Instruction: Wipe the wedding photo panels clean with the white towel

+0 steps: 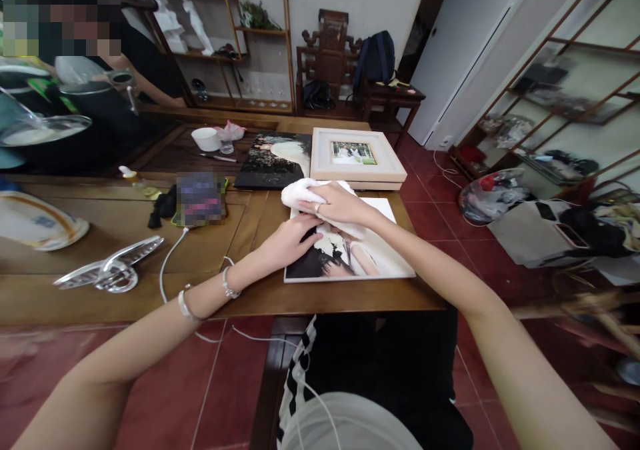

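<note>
A photo panel lies flat near the table's front edge, with a picture of a person in white on it. My right hand is closed on a bunched white cloth and presses it onto the upper part of the panel. The cloth covers part of the picture. On the panel's left side rests my left hand, fingers stretched out, just below the cloth. Behind the panel are a pale framed photo and a dark photo panel.
On the wooden table to the left are a silver hair claw clip, a phone with a white cable, a small bottle and a white cup. Another person's arm shows behind a pot. A chair stands at the back.
</note>
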Available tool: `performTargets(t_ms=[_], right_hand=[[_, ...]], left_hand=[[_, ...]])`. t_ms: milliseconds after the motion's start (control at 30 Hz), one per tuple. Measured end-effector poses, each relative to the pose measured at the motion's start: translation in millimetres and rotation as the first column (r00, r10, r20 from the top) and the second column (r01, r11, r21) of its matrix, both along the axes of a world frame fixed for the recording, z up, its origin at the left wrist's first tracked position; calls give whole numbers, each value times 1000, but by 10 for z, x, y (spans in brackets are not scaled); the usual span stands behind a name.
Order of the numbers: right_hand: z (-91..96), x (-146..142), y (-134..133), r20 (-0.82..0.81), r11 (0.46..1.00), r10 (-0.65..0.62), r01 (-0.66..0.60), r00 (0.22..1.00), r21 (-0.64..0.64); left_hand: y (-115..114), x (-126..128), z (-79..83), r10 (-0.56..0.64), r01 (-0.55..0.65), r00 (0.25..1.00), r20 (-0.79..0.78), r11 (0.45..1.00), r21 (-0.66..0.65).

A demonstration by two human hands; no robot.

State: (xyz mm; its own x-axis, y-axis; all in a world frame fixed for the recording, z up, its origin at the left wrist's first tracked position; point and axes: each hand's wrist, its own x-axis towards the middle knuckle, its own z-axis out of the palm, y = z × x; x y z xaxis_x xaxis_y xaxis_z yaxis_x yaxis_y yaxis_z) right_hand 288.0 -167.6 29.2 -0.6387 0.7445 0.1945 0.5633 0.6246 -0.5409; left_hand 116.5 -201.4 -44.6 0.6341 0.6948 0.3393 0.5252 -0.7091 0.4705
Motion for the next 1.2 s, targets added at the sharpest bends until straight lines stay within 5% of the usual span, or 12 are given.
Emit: performTargets(t_ms=[133,600,833,1033,1200], right_hand=[[-14,132,-22,17,998,-40,41,999,-43],[-186,1210,-361,115,936,-333,313,936,163],[-293,1340,-526,159,903,-408,373,899,212],[-253,1249,-1132,308,943,-328,290,893,161],[-39,1190,-1816,366,983,-164,183,916,-18]], left_hand=[[7,-7,-8,-16,16,1000,20,1000,-8],[27,-6,-28,-6,5,999,-42,999,-39],[8,9,6,-15,14,1000,-10,999,-43],[1,13,8,7,-8,999,-33,999,-38],[-26,26,38,9,-11,999,-48,999,-31]])
